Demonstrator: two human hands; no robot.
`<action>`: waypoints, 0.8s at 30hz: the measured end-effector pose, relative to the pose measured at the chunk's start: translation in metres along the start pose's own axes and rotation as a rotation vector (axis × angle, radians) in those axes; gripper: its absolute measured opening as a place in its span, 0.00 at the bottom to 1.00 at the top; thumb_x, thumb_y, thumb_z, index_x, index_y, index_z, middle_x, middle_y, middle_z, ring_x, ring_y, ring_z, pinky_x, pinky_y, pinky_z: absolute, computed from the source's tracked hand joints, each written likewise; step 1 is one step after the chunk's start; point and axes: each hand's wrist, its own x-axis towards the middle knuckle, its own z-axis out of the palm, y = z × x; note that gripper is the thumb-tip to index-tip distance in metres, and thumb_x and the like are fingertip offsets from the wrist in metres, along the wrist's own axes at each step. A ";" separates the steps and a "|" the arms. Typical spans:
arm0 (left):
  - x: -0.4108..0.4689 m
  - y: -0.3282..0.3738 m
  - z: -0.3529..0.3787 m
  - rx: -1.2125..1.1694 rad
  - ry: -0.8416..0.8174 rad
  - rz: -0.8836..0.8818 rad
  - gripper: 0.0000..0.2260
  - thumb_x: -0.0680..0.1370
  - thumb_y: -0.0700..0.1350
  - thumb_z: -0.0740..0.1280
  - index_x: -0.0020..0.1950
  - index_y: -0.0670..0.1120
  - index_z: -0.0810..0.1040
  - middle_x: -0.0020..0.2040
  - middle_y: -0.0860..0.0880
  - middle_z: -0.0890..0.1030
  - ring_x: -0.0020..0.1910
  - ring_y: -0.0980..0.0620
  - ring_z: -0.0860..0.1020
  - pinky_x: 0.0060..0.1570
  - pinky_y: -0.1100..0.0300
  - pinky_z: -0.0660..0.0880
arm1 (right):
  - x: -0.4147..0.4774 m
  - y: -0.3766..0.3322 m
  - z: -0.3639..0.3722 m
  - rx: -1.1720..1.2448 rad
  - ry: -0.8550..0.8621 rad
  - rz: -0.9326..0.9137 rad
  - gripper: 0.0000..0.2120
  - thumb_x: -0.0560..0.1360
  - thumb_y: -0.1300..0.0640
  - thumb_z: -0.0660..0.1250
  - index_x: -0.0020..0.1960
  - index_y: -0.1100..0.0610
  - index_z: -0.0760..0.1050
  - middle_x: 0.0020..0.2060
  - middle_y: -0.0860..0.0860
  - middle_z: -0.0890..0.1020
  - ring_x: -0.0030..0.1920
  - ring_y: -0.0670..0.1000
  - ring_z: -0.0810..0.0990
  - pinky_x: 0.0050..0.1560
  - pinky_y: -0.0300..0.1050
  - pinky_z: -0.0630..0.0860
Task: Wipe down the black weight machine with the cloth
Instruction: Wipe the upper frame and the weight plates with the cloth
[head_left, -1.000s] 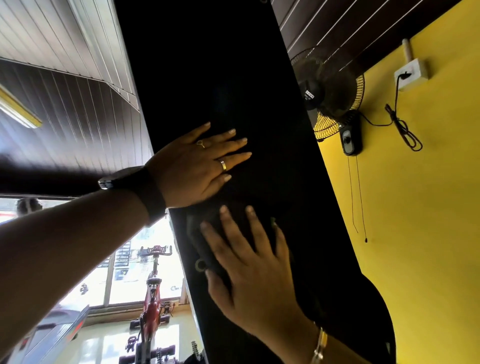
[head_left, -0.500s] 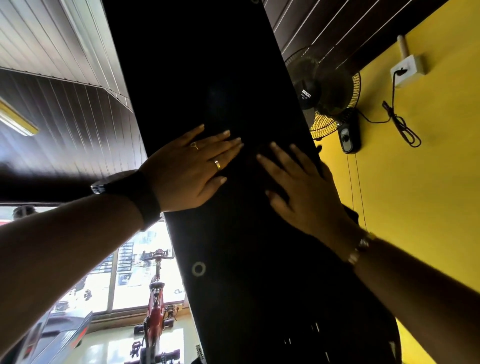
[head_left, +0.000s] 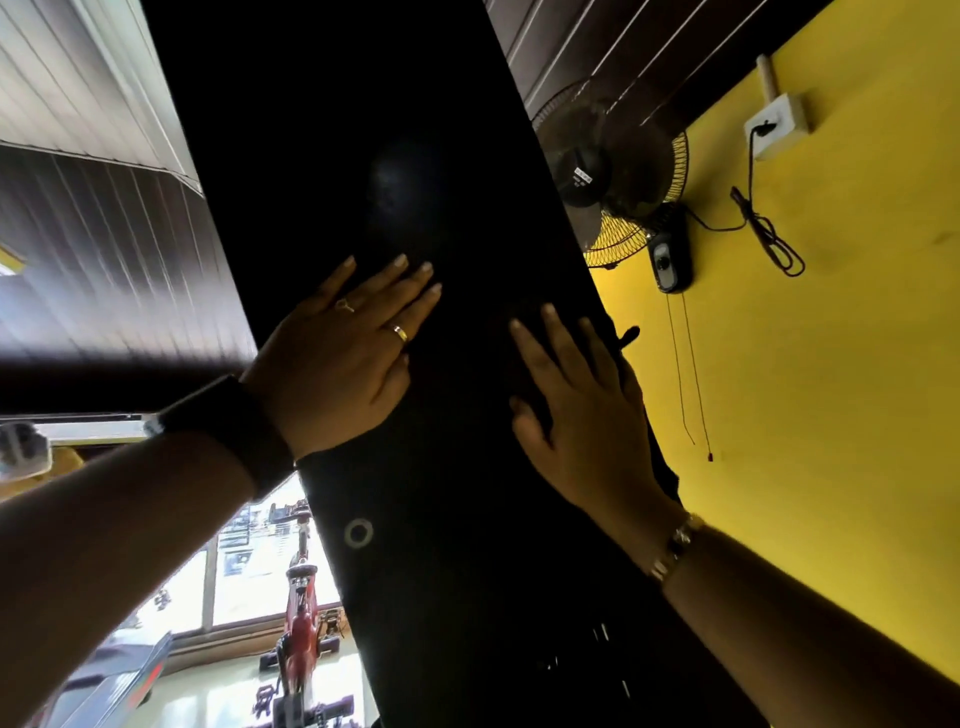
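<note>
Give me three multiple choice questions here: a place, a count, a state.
1. Where is the fan? A. floor B. ceiling C. yellow wall
2. How many rings on the left hand? A. none B. two C. four
3. How does the right hand lie? A. flat on the cloth B. in a fist C. hanging free
Answers: C, it hangs on the wall beside the machine; B, two bands show on it; A, straight fingers press the cloth.
</note>
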 end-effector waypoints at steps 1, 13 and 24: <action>0.000 0.006 0.001 -0.006 0.000 -0.031 0.29 0.74 0.48 0.52 0.73 0.39 0.68 0.74 0.41 0.68 0.73 0.42 0.66 0.71 0.42 0.58 | -0.010 0.007 0.002 0.001 -0.008 -0.032 0.30 0.76 0.43 0.53 0.77 0.43 0.52 0.77 0.50 0.57 0.77 0.58 0.55 0.70 0.62 0.61; -0.006 0.029 0.012 0.127 -0.019 -0.043 0.30 0.80 0.54 0.51 0.77 0.38 0.61 0.76 0.39 0.62 0.76 0.42 0.60 0.74 0.41 0.54 | -0.007 -0.010 0.001 0.087 0.039 0.397 0.33 0.73 0.38 0.43 0.78 0.43 0.49 0.78 0.48 0.53 0.78 0.57 0.50 0.72 0.61 0.54; -0.014 0.030 0.013 0.123 -0.009 0.038 0.29 0.81 0.54 0.50 0.78 0.40 0.59 0.77 0.40 0.60 0.77 0.43 0.58 0.75 0.44 0.53 | -0.087 0.023 0.008 -0.045 -0.021 -0.037 0.30 0.75 0.45 0.56 0.77 0.45 0.54 0.77 0.50 0.58 0.76 0.57 0.56 0.69 0.62 0.62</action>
